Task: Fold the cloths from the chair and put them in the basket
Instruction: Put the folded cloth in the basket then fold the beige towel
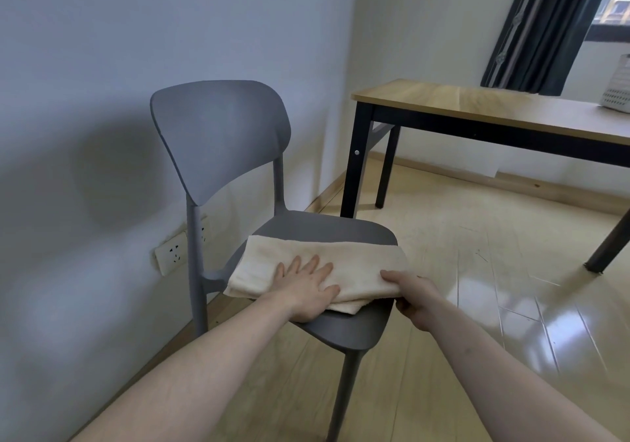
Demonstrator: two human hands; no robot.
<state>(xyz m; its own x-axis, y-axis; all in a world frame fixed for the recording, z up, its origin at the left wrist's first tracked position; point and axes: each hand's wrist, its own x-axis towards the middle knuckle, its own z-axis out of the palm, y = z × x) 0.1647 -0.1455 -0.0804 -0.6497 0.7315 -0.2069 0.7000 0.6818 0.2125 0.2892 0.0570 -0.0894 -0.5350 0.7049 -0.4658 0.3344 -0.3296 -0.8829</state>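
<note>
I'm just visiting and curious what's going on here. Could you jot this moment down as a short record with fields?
cloth: cream terry cloth, folded, lying on the seat
chair: grey plastic chair, beside the wall
left hand: left hand pressed flat on the cloth, fingers spread
right hand: right hand pinching the cloth's right edge
basket: white perforated basket on the wooden table with black legs, partly out of frame
stage: cloth not yet in the basket
</note>
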